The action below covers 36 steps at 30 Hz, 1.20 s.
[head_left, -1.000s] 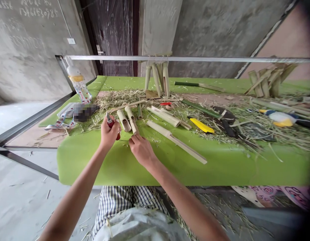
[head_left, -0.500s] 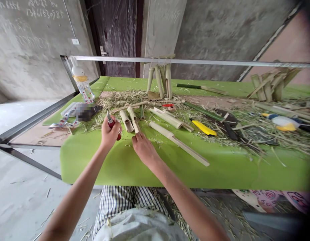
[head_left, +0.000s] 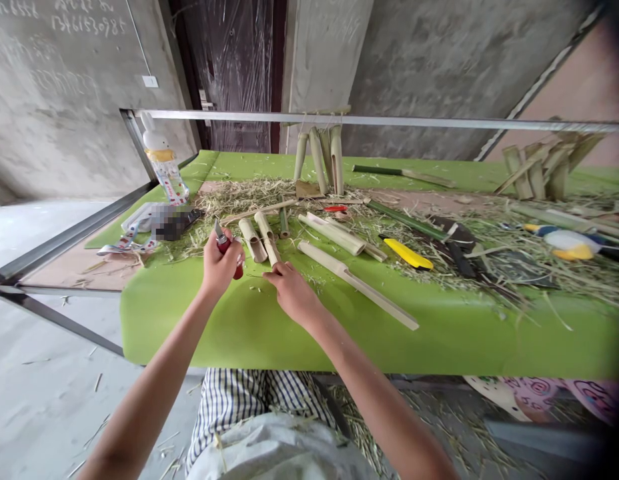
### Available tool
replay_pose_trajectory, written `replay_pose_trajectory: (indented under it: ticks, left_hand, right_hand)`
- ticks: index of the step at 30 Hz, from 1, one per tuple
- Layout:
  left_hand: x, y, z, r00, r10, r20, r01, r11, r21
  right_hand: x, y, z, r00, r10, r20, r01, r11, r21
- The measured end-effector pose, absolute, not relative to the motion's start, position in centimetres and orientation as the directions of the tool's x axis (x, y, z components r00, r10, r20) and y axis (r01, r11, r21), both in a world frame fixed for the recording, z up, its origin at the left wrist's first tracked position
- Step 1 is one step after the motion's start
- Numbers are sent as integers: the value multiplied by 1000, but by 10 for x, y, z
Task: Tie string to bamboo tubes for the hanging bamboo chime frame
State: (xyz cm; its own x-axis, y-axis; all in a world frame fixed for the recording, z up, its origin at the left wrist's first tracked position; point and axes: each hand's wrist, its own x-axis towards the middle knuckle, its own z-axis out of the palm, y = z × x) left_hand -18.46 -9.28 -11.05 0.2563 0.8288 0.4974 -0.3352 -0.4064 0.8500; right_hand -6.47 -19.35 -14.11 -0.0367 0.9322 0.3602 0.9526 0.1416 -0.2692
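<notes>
- Since the last frame, the right hand point(head_left: 292, 293) has turned flatter and its fingers have stretched out toward the left hand, low over the green mat point(head_left: 299, 340); the left hand point(head_left: 220, 263) has barely shifted.
- Right hand: half open, with the fingers loosely extended and nothing gripped. Its upper edge sits at the lower end of the bamboo stick point(head_left: 266, 237), either touching it or just beside it; the view does not settle which.
- Stick: it lies on the mat just up and to the left of the right hand. Its long axis runs from that near end away from the person, slanting toward the left, and the right hand is the nearer one to that end.
- Left hand: curled shut around the red knife point(head_left: 223, 245), with the small blade pointing up and away. It stands just left of the short split tube point(head_left: 252, 240), which lies between it and the stick.
- Around them: a long bamboo strip point(head_left: 349, 283) lies to the right of the right hand, a split bamboo piece point(head_left: 332, 235) lies beyond that, and shavings point(head_left: 244, 200) are scattered along the far side.
</notes>
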Motion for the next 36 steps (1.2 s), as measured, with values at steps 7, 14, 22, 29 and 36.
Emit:
replay_pose_trajectory:
  ticks: [7, 14, 22, 29, 36]
  left_hand:
    - [-184, -90, -116, 268, 833, 485, -342, -388, 856]
    - [-178, -96, -114, 296, 815, 498, -327, -404, 854]
    - [-173, -92, -126, 317, 800, 510, -222, -460, 860]
    - [-173, -96, -120, 314, 797, 515, -271, -445, 854]
    - [-175, -98, -114, 316, 795, 518, -285, -441, 851]
  right_hand:
    - [-66, -195, -149, -52, 921, 386, 964, 147, -220]
    - [-71, -196, -151, -78, 913, 399, 976, 151, -155]
    - [-72, -197, -150, -78, 907, 414, 962, 178, -208]
    - [-75, -197, -157, -31, 895, 446, 964, 144, -223]
    - [-76, -198, -156, -10, 894, 447, 957, 137, -254]
